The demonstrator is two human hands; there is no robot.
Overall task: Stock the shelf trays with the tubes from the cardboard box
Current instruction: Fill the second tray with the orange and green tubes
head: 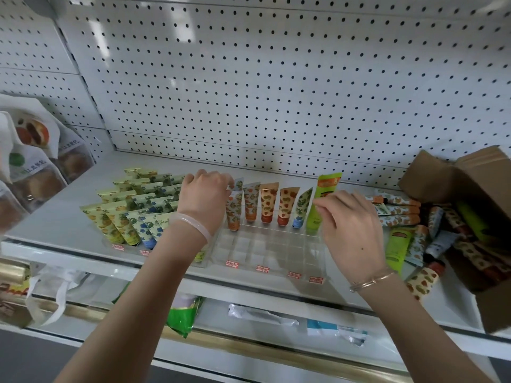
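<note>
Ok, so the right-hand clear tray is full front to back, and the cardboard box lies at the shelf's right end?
No: the head view shows that clear tray holding tubes only in its back row, front compartments empty. The cardboard box is at the right end.

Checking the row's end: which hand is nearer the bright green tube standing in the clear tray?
Right. The right hand is against the side of the green tube; the left hand is at the row's opposite end, at the leftmost tube.
</note>
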